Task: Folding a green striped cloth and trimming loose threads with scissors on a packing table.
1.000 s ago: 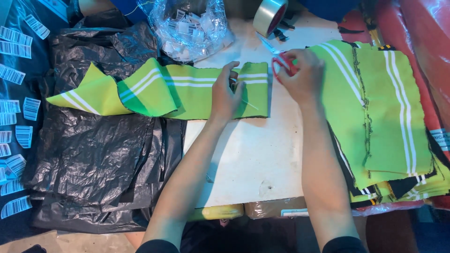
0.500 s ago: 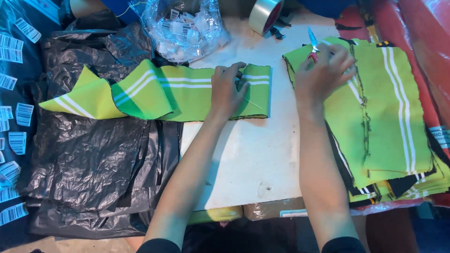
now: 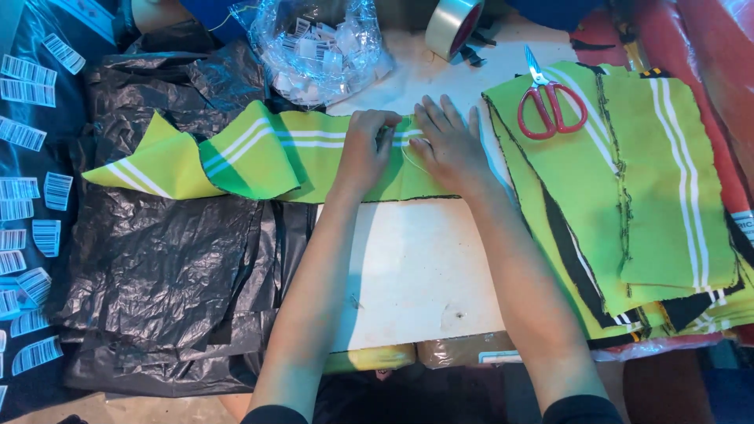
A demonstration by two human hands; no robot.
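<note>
Lime-green knitted band with white stripes (image 3: 314,153) runs left–right across the table. Left hand (image 3: 365,149) and right hand (image 3: 448,145) press flat on its right end (nothing gripped), side by side.

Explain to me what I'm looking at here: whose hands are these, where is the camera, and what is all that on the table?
There is no machine: a person works with bare hands, filmed by a camera worn on the head, looking down. The left hand and right hand both press flat on a long green strip of cloth with white stripes, near its right end. Neither hand closes a grip on anything. The strip lies across a white table and black plastic sheeting. To the right is a stack of similar green cloth pieces with red-handled scissors lying on top. Behind are a clear bag of small tags and a roll of tape. Sticker labels lie far left.
</note>
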